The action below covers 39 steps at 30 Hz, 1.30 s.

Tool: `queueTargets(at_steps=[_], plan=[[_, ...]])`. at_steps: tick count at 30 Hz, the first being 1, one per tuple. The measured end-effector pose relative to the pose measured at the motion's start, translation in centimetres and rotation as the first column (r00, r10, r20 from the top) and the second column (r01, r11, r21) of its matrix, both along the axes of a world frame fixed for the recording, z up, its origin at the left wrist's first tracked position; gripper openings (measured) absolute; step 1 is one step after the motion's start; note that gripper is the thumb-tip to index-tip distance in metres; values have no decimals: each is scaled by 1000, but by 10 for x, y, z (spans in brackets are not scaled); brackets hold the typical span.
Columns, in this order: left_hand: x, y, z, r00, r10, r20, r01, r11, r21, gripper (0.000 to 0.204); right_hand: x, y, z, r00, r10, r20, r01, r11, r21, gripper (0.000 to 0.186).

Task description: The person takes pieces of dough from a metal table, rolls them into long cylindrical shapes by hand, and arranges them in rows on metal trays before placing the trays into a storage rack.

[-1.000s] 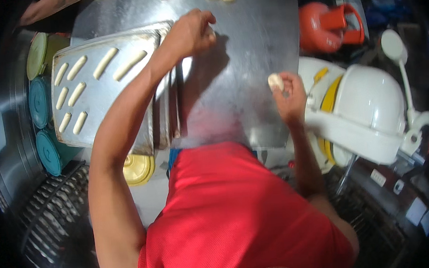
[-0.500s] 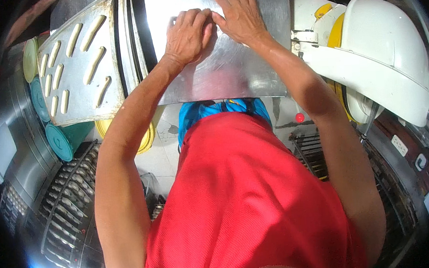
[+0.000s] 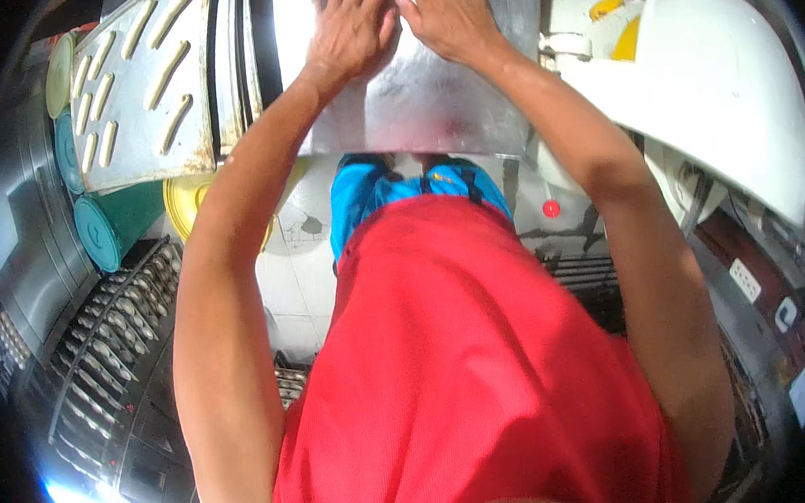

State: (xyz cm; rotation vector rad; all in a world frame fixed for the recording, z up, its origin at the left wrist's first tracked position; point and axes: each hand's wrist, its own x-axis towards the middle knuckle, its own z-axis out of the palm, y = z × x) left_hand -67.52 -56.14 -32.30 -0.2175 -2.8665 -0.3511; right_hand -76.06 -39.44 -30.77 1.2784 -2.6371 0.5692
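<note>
My left hand [image 3: 349, 26] and right hand [image 3: 448, 14] palm-down at worktop [image 3: 426, 112], back from near edge. Left fingers bent, grip unreadable; right fingers extended, slightly spread. Underside hidden. Dough strips [image 3: 175, 124] on tray [image 3: 142, 138], worktop's left edge.

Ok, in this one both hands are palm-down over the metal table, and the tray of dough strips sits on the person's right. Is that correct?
Not quite: the tray of dough strips sits on the person's left, as the head view shows. The left hand and right hand are indeed palm-down over the metal table.
</note>
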Motion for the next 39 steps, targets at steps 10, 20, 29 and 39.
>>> queueTargets(at_steps=[10, 20, 29, 39], plan=[[6, -11, -21, 996, 17, -93, -10, 997, 73, 39, 19, 14, 0, 992, 3, -125, 6, 997, 74, 57], [33, -7, -25, 996, 56, -74, -43, 985, 165, 45, 25, 21, -25, 996, 37, -78, -41, 998, -44, 54], [64, -14, -11, 949, 165, 270, -267, 874, 406, 56, 23, 46, -5, 993, 119, -18, -119, 993, -2, 39], [7, -15, -42, 887, -210, -412, 231, 973, 1, 16, 15, 11, -14, 972, 82, -221, -109, 987, -115, 35]])
